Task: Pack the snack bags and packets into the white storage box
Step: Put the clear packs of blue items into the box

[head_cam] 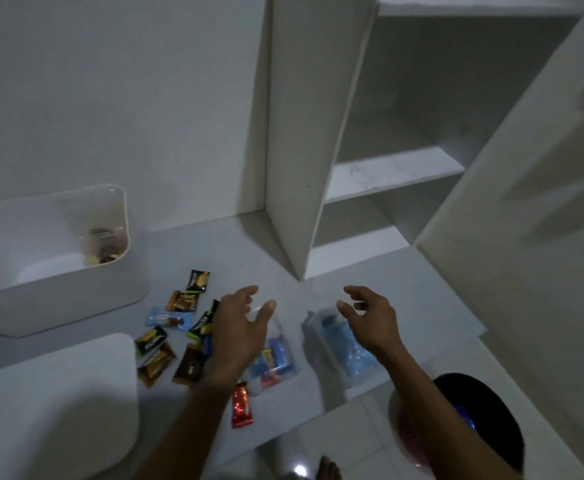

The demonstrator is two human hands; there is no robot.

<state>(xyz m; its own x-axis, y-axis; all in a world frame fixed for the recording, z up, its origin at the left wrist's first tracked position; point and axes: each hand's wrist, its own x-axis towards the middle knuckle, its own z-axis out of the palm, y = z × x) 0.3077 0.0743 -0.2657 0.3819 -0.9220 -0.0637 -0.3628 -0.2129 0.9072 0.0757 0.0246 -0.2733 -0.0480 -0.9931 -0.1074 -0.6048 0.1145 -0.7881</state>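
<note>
The white storage box stands at the left on a white counter, with a few snacks in its far right corner. Several small snack packets lie scattered to its right. My left hand hovers open above a clear bag of blue and red packets. My right hand hovers open above a clear bag of light blue packets. Neither hand holds anything. A red packet lies near the counter's front edge.
The box's white lid lies at the front left. A white shelf unit rises behind the snacks, with open shelves to its right. A black bin stands on the tiled floor below, beside my foot.
</note>
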